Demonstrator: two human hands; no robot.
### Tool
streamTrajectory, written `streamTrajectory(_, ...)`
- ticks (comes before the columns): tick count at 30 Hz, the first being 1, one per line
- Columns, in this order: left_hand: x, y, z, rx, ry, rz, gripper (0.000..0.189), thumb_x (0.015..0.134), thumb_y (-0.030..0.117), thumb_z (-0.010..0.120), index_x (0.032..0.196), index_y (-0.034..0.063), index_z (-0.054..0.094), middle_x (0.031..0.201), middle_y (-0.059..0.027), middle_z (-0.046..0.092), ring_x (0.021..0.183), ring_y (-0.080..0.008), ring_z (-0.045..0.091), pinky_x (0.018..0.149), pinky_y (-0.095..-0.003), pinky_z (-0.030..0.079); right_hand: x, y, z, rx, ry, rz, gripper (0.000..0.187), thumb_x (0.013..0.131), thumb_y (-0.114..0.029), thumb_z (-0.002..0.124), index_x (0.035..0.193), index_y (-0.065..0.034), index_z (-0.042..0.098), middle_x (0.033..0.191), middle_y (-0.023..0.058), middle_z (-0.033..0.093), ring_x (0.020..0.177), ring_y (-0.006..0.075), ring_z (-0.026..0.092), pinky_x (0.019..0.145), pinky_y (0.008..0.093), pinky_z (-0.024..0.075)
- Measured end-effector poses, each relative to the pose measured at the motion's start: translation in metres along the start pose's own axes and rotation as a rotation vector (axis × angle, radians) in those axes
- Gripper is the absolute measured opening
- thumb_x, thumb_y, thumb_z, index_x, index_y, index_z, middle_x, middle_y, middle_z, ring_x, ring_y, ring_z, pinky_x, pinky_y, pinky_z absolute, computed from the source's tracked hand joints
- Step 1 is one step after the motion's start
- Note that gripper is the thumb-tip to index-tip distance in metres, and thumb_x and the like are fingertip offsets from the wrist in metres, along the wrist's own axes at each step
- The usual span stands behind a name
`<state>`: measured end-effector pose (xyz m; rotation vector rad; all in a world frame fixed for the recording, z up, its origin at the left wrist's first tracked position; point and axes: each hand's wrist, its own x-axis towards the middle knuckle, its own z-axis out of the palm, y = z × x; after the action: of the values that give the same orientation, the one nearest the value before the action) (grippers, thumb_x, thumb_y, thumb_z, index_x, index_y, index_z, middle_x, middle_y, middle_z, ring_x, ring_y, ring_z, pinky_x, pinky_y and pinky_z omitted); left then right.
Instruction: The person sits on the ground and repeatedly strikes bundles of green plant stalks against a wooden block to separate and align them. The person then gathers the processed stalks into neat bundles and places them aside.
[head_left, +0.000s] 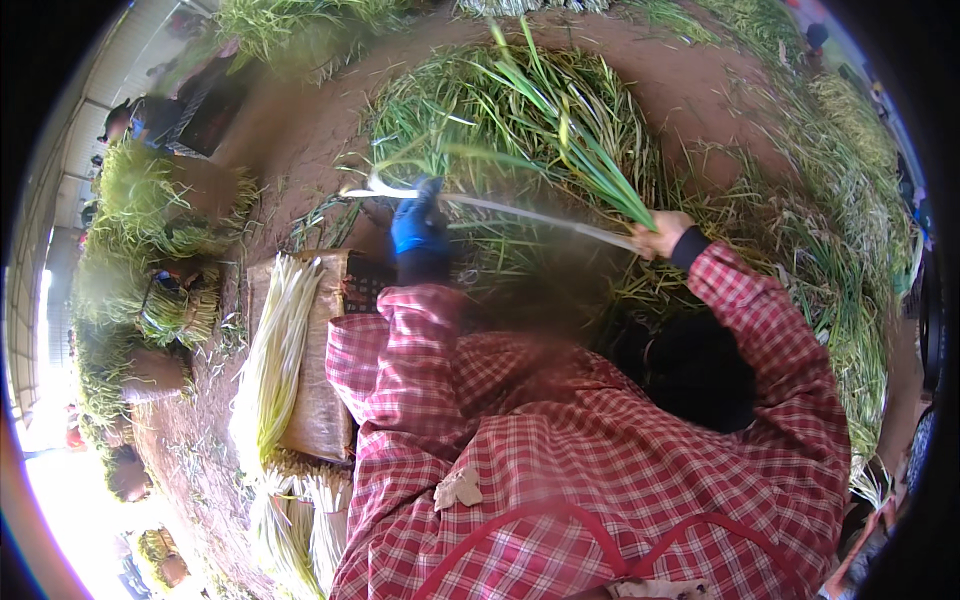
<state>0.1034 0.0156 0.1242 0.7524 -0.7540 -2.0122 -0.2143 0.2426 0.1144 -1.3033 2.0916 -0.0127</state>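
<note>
My right hand (664, 232), bare, grips a long leafy stalk, like a leek or green garlic, where its green leaves (592, 161) begin. The leaves point up and away over a heap. From this hand the stalk's slender white shank (540, 217) stretches left to my left hand (420, 217). That hand wears a blue glove and is closed around the white end. A pale, curled strip (375, 189) sticks out on the glove's far side, blurred; whether it is peeled skin or the stalk's own end I cannot tell.
Ahead lies a large heap of green stalks (465, 97). Peeled white stalks (281, 352) rest on a cloth-covered crate (322, 375) at my left, with bound white bundles (300, 525) nearer me. Loose leaves (817, 247) cover the right side. Other people are at the far left.
</note>
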Motion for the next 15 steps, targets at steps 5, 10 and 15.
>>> streamTrajectory(5,0.006,0.001,0.008,0.106,0.004,0.117,0.019,0.088,0.018,0.06,0.103,0.0058,0.06,0.086,0.0,0.06,0.046,-0.0028,0.037,0.039,-0.0179,0.028,-0.037,0.02,-0.026,-0.484,-0.181,0.197,0.06,0.079,-0.034,0.066,0.126,-0.0039,0.044,0.118,0.017,0.055,0.099,0.0261,0.058,0.086,0.0354,0.0483)
streamTrajectory(10,0.011,-0.063,0.02,-0.097,-0.143,-0.146,0.021,0.086,0.023,0.063,0.097,0.0066,0.063,0.063,0.0027,0.052,0.044,-0.005,0.035,0.041,-0.0191,0.027,-0.007,-0.073,0.045,0.108,0.156,-0.482,0.067,0.078,-0.036,0.066,0.135,-0.0128,0.038,0.112,0.0159,0.06,0.098,0.0265,0.061,0.087,0.0364,0.0467)
streamTrajectory(15,0.002,-0.087,0.024,0.725,-0.011,-0.195,0.02,0.083,0.017,0.065,0.098,0.0028,0.065,0.075,0.0002,0.062,0.061,-0.008,0.053,0.056,-0.0219,0.042,0.044,-0.106,0.1,0.535,0.147,-0.619,0.031,0.091,-0.036,0.049,0.095,-0.0097,0.065,0.075,0.009,0.067,0.061,0.0187,0.064,0.057,0.0311,0.0512)
